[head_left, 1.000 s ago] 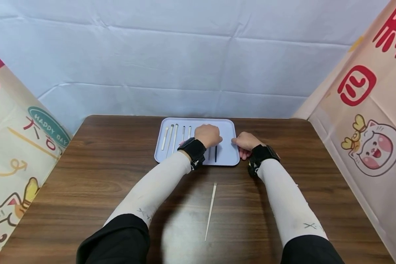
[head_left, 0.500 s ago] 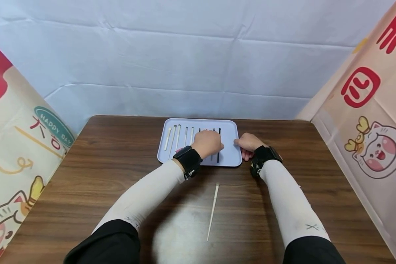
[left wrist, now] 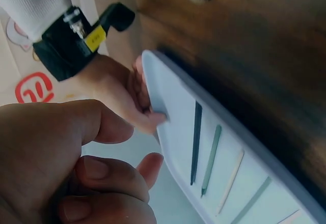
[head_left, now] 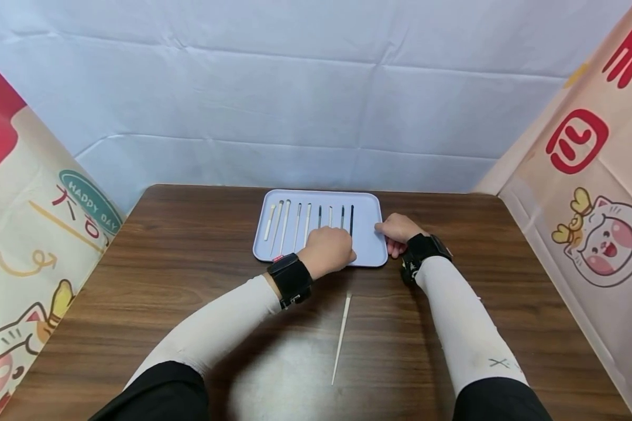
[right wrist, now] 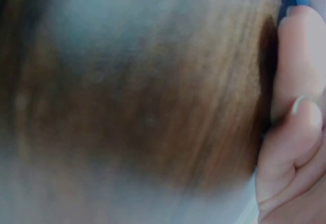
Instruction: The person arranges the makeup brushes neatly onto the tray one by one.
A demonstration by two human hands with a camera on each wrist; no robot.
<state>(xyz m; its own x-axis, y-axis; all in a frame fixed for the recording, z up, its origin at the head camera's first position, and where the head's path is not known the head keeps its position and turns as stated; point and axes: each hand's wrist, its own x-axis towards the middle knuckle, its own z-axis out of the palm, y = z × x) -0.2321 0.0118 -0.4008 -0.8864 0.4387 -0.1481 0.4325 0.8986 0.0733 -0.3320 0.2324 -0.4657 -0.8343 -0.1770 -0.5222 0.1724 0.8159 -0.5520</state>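
The tray [head_left: 367, 202], a thin pale blue plastic one, lies at centre frame on the far part of the wooden table [head_left: 163, 263]. The right hand [head_left: 397, 231] pinches its right rim, thumb on top. The left hand [head_left: 326, 251], fingers curled and holding nothing visible, hovers over the tray's near edge. Slim sticks [head_left: 287, 219], white and dark, lie in a row across the tray. They look light, stiff and liable to roll, best pinched mid-shaft. A long white stick [head_left: 341, 338] lies alone on the table, lower centre, nearest the left hand. Only the tray's shallow rim hinders sliding.
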